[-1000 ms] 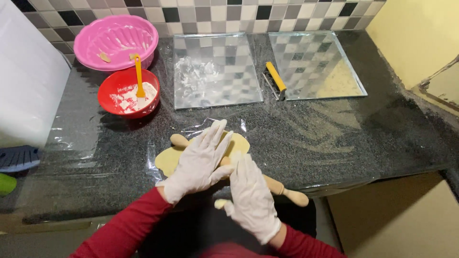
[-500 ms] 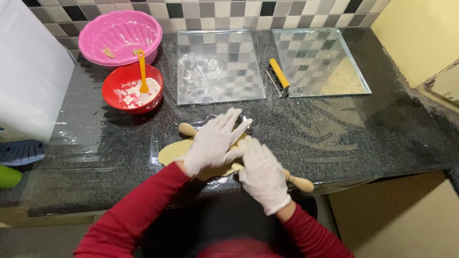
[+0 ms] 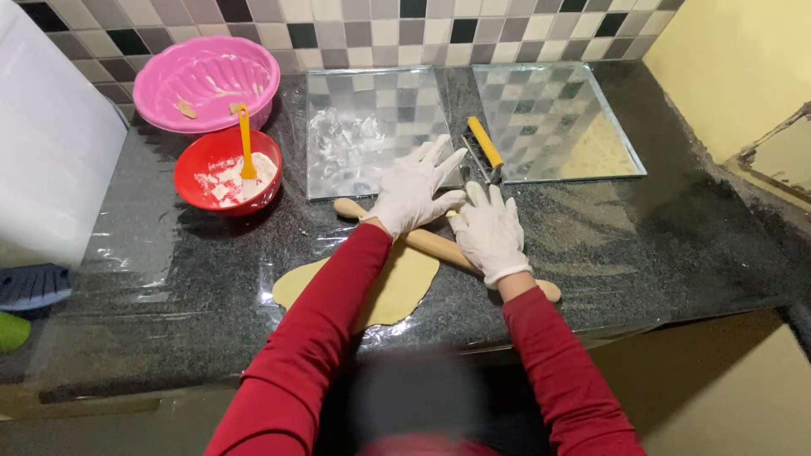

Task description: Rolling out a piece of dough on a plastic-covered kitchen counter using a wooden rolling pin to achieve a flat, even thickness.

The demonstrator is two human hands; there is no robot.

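The left grip [image 3: 414,187] and right grip [image 3: 490,232] cover the pin [image 3: 431,244] at its middle. The left sleeve [image 3: 325,329] hides part of the dough [image 3: 397,287]. Below both grips, a dark shape [image 3: 422,397] is blurred.

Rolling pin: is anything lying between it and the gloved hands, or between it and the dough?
Nothing visible. Both gloved hands, left and right, rest flat on the rolling pin. The pin lies at the far edge of the flattened dough, with no other object between.
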